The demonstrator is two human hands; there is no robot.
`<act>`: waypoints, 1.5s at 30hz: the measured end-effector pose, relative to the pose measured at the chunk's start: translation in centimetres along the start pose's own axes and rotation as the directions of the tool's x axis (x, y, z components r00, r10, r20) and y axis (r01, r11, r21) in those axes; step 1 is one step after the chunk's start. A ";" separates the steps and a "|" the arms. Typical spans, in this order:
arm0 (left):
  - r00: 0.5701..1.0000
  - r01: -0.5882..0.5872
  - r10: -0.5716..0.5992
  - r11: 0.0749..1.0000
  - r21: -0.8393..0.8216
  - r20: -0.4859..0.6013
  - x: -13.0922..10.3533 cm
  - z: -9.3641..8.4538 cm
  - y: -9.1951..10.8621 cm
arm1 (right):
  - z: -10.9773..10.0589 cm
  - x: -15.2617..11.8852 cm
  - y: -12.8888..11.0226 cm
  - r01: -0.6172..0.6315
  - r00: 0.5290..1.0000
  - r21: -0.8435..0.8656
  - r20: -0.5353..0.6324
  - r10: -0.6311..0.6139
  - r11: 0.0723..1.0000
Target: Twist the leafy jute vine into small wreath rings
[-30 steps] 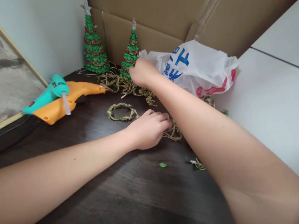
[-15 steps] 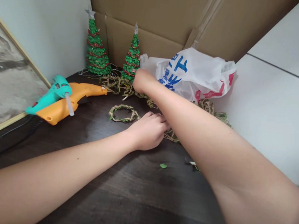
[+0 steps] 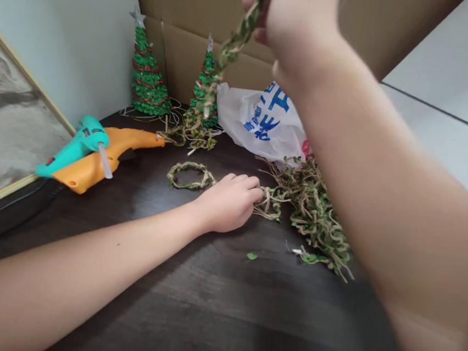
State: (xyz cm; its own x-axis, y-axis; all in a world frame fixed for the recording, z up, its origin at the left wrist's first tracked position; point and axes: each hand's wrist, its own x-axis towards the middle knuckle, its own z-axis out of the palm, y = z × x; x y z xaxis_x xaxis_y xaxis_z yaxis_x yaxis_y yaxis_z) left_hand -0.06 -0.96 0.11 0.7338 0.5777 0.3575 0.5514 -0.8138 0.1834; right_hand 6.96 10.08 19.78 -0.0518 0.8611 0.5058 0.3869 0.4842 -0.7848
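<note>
I see a leafy twine strand [image 3: 229, 48] lifted clear of the table [image 3: 205, 305], hanging from the top of the view down to a loose heap of the same twine [image 3: 190, 132] just in front of the smaller tree. The right hand [image 3: 298, 21] is raised near the top edge, fingers closed around the upper end of the strand. The strand is blurred along its length.

The left hand [image 3: 231, 203] rests low on the table, fingers curled together and pinching the end of a tangled twine pile [image 3: 313, 211] that lies to its right. Whether the raised strand joins this pile, I cannot tell.

Just beyond the left hand lies a small twine ring [image 3: 190, 175], flat on the table and apart from the fingers. A single green leaf [image 3: 252, 256] lies near the left wrist.

At the left sits a teal glue gun [image 3: 75, 146] resting on top of an orange glue gun [image 3: 103, 157]. Two green model trees stand upright at the back: a taller tree [image 3: 146, 73] and a smaller tree [image 3: 204, 84]. A white plastic bag [image 3: 259, 123] lies beside the smaller tree, touching the pile. A cardboard box [image 3: 217, 8] stands behind
</note>
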 end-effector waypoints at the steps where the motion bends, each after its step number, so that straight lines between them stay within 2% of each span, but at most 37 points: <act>1: 1.000 -0.001 0.001 1.000 0.001 -0.002 0.0 0.0 0.0 | -1.2 -0.8 -0.5 -0.055 0.997 0.129 -0.054 0.062 0.990; 2: 1.000 -0.002 0.002 1.000 0.001 -0.003 0.0 0.1 0.0 | -2.5 -1.7 -0.8 -0.068 0.995 0.247 -0.056 0.084 0.967; 4: 1.000 -0.002 0.002 1.000 0.005 -0.001 0.0 0.1 0.0 | -5.0 -3.8 -1.0 -0.116 0.990 0.350 -0.036 0.137 0.930; 6: 1.000 0.001 -0.001 1.000 0.015 -0.009 0.0 0.0 0.0 | -6.9 -6.2 -0.5 -0.134 0.991 0.325 0.039 0.129 0.936; 8: 0.999 -0.006 0.008 0.999 0.047 -0.051 -0.1 -0.3 0.1 | -7.9 -8.9 0.5 -0.199 0.977 0.269 0.133 0.168 0.942; 10: 0.990 0.002 0.013 0.995 0.103 -0.140 -0.3 -0.5 0.3 | -8.1 -11.5 2.1 -0.284 0.947 0.154 0.200 0.252 0.946; 14: 0.937 0.061 -0.005 0.987 0.151 -0.349 -0.8 -0.5 0.6 | -7.4 -16.1 5.2 -0.103 0.964 -0.089 0.236 0.122 0.991; 17: 0.834 0.100 -0.043 0.992 0.074 -0.550 -0.8 0.0 0.4 | -6.9 -18.8 6.7 -0.035 0.941 -0.188 0.324 0.095 0.982; 19: 0.822 0.085 -0.049 0.996 0.037 -0.568 -0.6 0.3 0.3 | -6.7 -20.0 7.1 -0.038 0.936 -0.173 0.339 0.096 0.984; 22: 0.879 0.069 -0.042 0.997 0.039 -0.475 -0.2 0.2 0.0 | -6.8 -20.9 7.4 -0.047 0.953 -0.136 0.290 0.085 0.990; 24: 0.900 0.085 -0.056 0.995 0.047 -0.432 -0.1 0.1 -0.1 | -7.3 -20.8 7.4 -0.059 0.977 -0.120 0.197 0.082 0.991; 27: 0.904 0.099 -0.082 0.995 0.019 -0.419 0.0 0.1 -0.1 | -8.7 -19.8 7.3 -0.089 0.995 -0.013 -0.052 0.089 0.996; 29: 0.910 0.094 -0.088 0.996 -0.005 -0.405 -0.1 0.1 -0.2 | -10.1 -19.1 7.0 -0.073 0.975 0.015 -0.211 0.075 0.997; 30: 0.914 0.097 -0.095 0.995 -0.015 -0.394 -0.1 0.1 -0.2 | -10.9 -18.8 6.7 -0.058 0.965 -0.033 -0.257 0.048 0.998; 32: 0.915 0.114 -0.120 0.993 -0.041 -0.385 -0.1 0.2 -0.2 | -12.4 -18.4 5.9 -0.073 0.975 -0.280 -0.221 0.010 0.957; 34: 0.909 0.126 -0.143 0.990 -0.071 -0.391 -0.1 0.2 -0.2 | -13.9 -18.4 5.1 -0.082 0.996 -0.525 -0.013 0.089 0.847; 36: 0.895 0.135 -0.165 0.986 -0.100 -0.414 -0.1 0.2 -0.2 | -14.9 -18.6 4.5 -0.036 0.965 -0.690 0.164 0.204 0.723; 38: 0.884 0.145 -0.179 0.983 -0.110 -0.432 -0.1 0.2 -0.2 | -15.2 -18.8 4.1 -0.007 0.935 -0.812 0.201 0.291 0.583; 40: 0.885 0.140 -0.166 0.986 -0.090 -0.435 -0.1 0.1 -0.2 | -14.4 -19.1 4.1 0.009 0.957 -0.871 0.150 0.250 0.490; 41: 0.893 0.127 -0.146 0.989 -0.071 -0.426 -0.1 0.1 -0.1 | -13.6 -19.4 4.2 0.032 0.977 -0.869 0.132 0.170 0.494; 43: 0.911 0.094 -0.099 0.995 -0.033 -0.400 0.0 0.0 -0.1 | -11.4 -19.9 4.8 0.102 0.992 -0.799 0.129 0.003 0.592; 45: 0.921 0.080 -0.079 0.997 -0.012 -0.381 0.0 0.0 -0.1 | -9.0 -20.6 5.7 0.145 0.978 -0.644 0.207 -0.011 0.751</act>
State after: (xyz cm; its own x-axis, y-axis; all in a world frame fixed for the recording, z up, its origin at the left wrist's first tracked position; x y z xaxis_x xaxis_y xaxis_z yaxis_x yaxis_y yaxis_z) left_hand -0.13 -0.90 0.07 0.4812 0.5727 0.6637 0.6037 -0.7654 0.2227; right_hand 18.51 -6.32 8.08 -0.2455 0.8694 0.4288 0.8762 0.3883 -0.2856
